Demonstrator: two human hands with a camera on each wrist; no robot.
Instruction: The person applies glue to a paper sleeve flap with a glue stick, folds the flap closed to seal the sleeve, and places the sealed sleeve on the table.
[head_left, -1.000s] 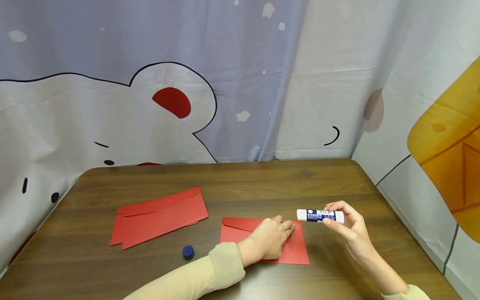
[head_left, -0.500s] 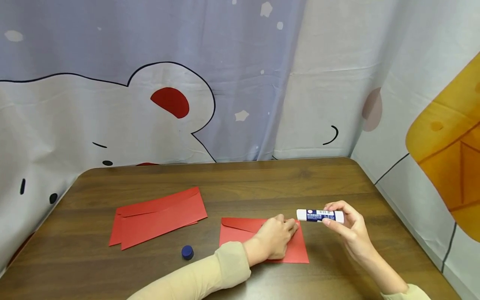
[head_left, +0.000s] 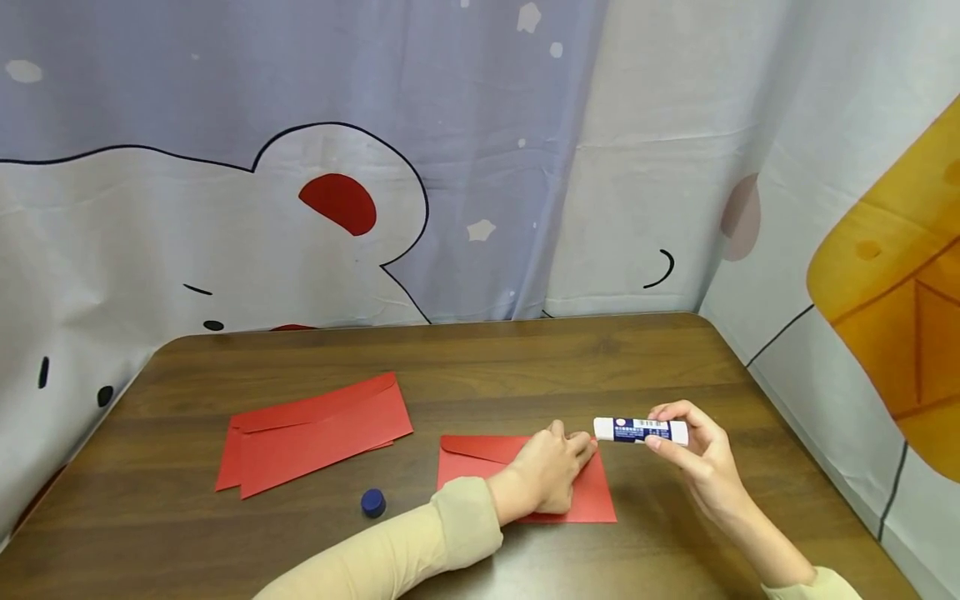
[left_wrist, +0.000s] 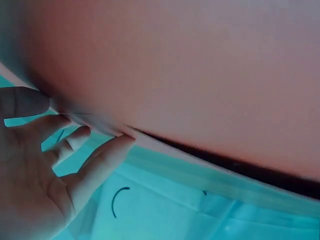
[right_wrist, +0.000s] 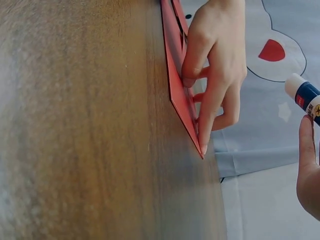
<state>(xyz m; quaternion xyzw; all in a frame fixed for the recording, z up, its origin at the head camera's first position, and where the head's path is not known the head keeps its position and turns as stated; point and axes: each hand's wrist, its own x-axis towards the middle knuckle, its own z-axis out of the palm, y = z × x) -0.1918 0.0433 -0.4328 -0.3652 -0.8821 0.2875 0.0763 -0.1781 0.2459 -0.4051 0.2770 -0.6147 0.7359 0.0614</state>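
Observation:
A red envelope (head_left: 596, 497) lies on the table before me, its flap edge toward the far side. My left hand (head_left: 546, 473) rests over it and presses its fingertips along the flap near the far right corner. The right wrist view shows those fingers (right_wrist: 212, 107) bent slightly, touching the paper. Just right of the envelope, my right hand (head_left: 697, 462) holds a white and blue glue stick (head_left: 640, 430) level above the table, pinched between thumb and fingers. The glue stick's uncapped end points left, close to the left fingertips.
Two red envelopes (head_left: 322, 437) overlap on the left of the wooden table (head_left: 480, 367). A blue cap (head_left: 372, 502) stands near the left forearm. Printed curtains (head_left: 480, 167) hang behind the table and along its right side.
My left hand has slid slightly right along the flap, toward the envelope's far right corner. The right hand and glue stick have stayed nearly still.

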